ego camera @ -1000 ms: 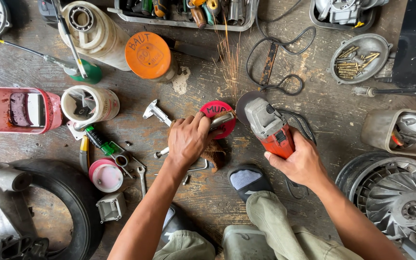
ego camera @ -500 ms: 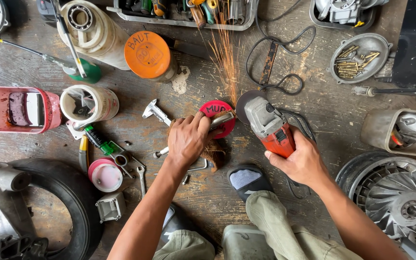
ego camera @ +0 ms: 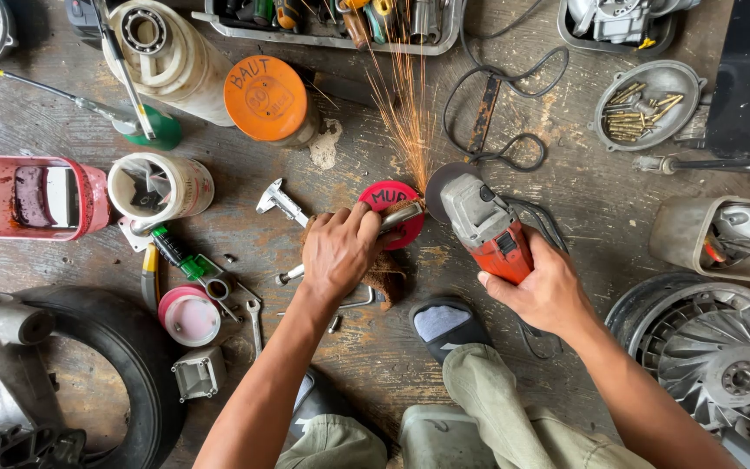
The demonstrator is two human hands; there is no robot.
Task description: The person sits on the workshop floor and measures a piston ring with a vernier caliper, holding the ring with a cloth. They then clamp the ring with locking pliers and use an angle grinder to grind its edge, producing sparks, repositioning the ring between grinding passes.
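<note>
My right hand [ego camera: 542, 289] grips a red and grey angle grinder [ego camera: 486, 224], its disc touching the tip of a metal rod [ego camera: 399, 217]. Orange sparks [ego camera: 403, 113] fly away from the contact point toward the top of the view. My left hand [ego camera: 340, 252] presses the metal rod down over a brown rag [ego camera: 385, 276], next to a red round lid [ego camera: 392, 205]. The rod's lower end [ego camera: 288, 276] sticks out left of my hand.
Wooden floor littered with parts: a silver caliper [ego camera: 278, 201], an orange-lidded jar [ego camera: 266, 97], a white cup [ego camera: 160, 186], a red tray [ego camera: 26, 196], a tyre [ego camera: 141, 382], a tool tray [ego camera: 332, 19], a dish of brass parts [ego camera: 649, 106], a fan wheel [ego camera: 722, 365], a black cable [ego camera: 496, 122]. My sandal [ego camera: 444, 323] rests below the grinder.
The spray of sparks has grown longer and denser. Both hands and the grinder stay in nearly the same place.
</note>
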